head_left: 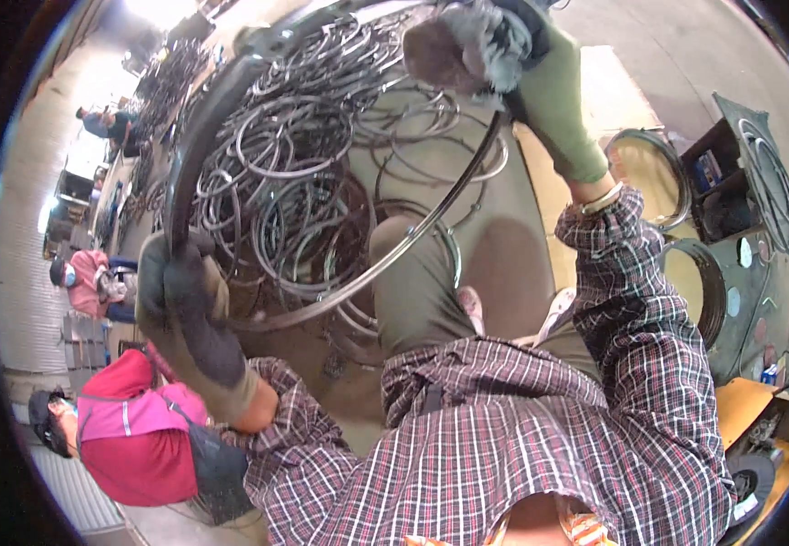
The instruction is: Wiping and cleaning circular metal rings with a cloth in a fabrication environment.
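A large, thin, shiny hoop, which looks like a bare wheel rim (358, 284), is raised in front of me. My left hand (180, 287), in a dark-palmed work glove, is closed round its near left side. At the far right of the hoop is my right hand (540, 82), in a green and black glove. It is closed on a wadded grey rag (494, 45) that lies against the hoop. The right fingertips are partly hidden by the rag. The hoop's far left part looms dark and close to the camera.
Beyond the hoop a big tangled heap of rims (299, 136) covers the floor. Flat cardboard (599, 86), more rims (685, 182) and a black crate (722, 173) lie to the right. A person in a red top (135, 428) is close at my left; other people are farther back.
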Action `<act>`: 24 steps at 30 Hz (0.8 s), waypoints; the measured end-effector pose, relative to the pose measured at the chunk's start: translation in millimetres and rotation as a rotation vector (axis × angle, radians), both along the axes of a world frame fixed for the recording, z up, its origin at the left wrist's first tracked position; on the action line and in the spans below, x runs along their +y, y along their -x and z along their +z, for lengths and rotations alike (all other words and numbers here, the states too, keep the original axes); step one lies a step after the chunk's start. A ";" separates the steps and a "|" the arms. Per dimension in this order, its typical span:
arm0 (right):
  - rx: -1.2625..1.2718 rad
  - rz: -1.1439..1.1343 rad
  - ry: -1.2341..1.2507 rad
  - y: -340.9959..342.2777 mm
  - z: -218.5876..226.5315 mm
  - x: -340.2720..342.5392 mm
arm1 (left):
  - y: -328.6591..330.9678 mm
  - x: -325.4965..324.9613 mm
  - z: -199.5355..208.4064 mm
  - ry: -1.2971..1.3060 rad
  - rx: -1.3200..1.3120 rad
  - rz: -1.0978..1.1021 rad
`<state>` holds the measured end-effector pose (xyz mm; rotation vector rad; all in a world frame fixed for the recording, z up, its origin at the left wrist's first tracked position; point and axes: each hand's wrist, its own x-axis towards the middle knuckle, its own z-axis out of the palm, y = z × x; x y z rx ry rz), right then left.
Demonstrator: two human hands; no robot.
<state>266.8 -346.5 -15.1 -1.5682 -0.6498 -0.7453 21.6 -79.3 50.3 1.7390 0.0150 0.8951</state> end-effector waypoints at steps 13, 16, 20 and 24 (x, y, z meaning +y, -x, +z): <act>-0.565 -0.019 0.449 74.0 56.7 111.7 | -38.7 -12.2 4.7 -0.772 0.210 0.302; -0.634 0.060 0.350 80.1 61.1 134.1 | -39.3 -2.0 2.1 -0.743 0.152 0.271; -0.123 -0.054 0.105 9.6 24.9 82.2 | -18.1 12.1 -2.7 -0.669 0.133 0.302; 0.094 -0.038 0.087 -20.8 -17.7 64.1 | -43.8 5.2 3.2 -0.680 0.286 0.301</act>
